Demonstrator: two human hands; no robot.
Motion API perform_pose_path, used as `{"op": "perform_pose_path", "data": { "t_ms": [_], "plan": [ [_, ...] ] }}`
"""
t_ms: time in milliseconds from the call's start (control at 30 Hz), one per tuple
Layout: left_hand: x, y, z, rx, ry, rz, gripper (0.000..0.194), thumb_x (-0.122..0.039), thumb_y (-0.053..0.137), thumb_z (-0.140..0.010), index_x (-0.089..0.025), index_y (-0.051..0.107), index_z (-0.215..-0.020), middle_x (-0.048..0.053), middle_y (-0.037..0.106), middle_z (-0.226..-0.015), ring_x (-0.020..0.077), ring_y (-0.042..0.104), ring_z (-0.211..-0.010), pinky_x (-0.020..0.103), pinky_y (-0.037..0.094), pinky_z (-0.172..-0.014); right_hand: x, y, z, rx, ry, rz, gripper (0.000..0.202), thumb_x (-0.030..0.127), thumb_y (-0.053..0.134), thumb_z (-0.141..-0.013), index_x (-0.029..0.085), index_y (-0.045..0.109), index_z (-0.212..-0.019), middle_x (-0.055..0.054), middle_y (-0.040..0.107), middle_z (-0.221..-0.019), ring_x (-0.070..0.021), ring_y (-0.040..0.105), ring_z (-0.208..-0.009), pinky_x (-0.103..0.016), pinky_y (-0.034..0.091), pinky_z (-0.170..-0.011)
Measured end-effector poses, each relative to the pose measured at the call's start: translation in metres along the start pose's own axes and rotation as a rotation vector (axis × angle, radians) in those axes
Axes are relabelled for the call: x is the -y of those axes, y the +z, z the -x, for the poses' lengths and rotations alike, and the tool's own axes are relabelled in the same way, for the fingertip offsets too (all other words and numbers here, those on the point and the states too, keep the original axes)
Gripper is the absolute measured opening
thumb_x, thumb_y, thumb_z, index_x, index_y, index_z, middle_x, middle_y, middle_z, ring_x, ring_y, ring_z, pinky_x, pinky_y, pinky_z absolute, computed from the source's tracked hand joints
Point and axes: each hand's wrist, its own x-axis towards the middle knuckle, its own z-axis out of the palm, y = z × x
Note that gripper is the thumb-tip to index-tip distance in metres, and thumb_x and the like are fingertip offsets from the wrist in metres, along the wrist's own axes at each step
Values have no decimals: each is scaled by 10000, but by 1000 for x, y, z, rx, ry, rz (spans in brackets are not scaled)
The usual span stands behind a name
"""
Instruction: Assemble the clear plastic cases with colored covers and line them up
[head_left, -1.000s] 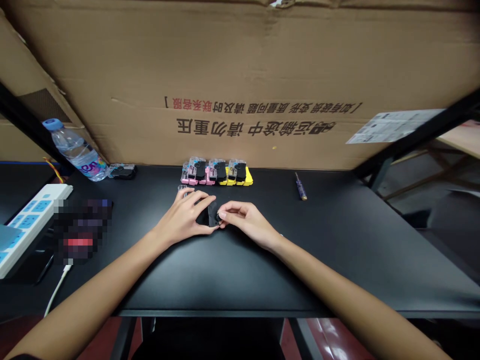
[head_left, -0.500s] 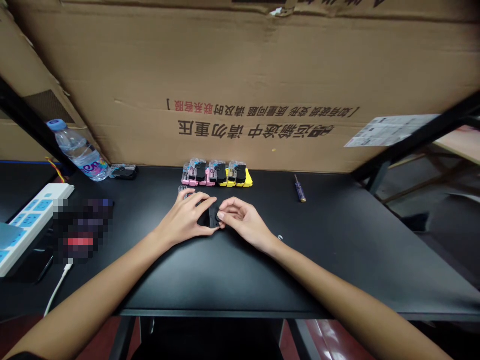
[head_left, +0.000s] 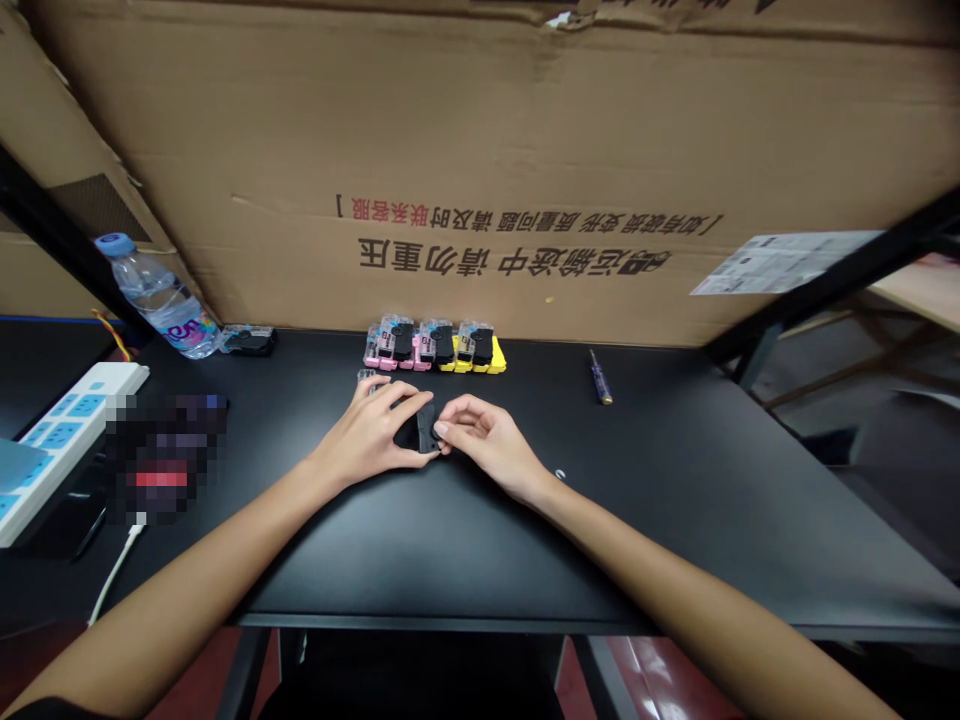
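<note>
Between my hands is a small flat black plastic piece (head_left: pixel 426 430), held low over the desk. My left hand (head_left: pixel 373 428) grips it, thumb at the near edge and fingertips at the far edge. My right hand (head_left: pixel 487 442) pinches at its right side with thumb and index finger, over a rounded dark part that I see only partly. Just beyond my left fingers, a small clear plastic part (head_left: pixel 365 376) is mostly hidden. Farther back stand a row of clear-and-black cases on pink blocks (head_left: pixel 396 342) and similar ones on yellow blocks (head_left: pixel 475 347).
A small screwdriver (head_left: pixel 600 380) lies right of the row, and a tiny shiny bit (head_left: pixel 560 474) near my right wrist. At left are a water bottle (head_left: pixel 166 305), another clear-and-black case (head_left: pixel 251 341), a power strip (head_left: pixel 71 430) and a blurred-out phone (head_left: pixel 169 450). Cardboard (head_left: pixel 480 120) walls the back.
The view has shifted very slightly. Both hands keep the same hold on the black piece, and nothing else has visibly moved.
</note>
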Motion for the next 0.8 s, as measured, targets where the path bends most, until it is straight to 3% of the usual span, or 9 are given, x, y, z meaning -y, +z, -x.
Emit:
{"op": "perform_pose_path", "data": {
  "t_ms": [167,467,800],
  "plan": [
    [2,1,1,-19,15,-12,650,-421,885,-847,-171,674,-1409,130,742,-1267,299,697,-1177,512,430,-1180,-2,1,0,4,-44,16,432,573,884,-817,211,672,-919,11,671,-806,-147,656,-695,-347,593,-765],
    [0,-3,-1,-16,-37,22,669,-416,918,-803,-218,698,-1403,105,746,-1245,314,674,-1195,518,440,-1163,-5,-2,0,3,-22,85,404,542,887,-804,203,792,-1001,-21,740,-833,-173,674,-718,-364,605,-779],
    [0,-2,0,-4,-45,33,654,-449,898,-827,-192,693,-1394,115,746,-1254,317,667,-1198,524,439,-1164,-5,-2,0,25,5,49,400,550,863,-837,196,762,-995,-17,729,-839,-166,680,-723,-368,600,-814]
  ]
}}
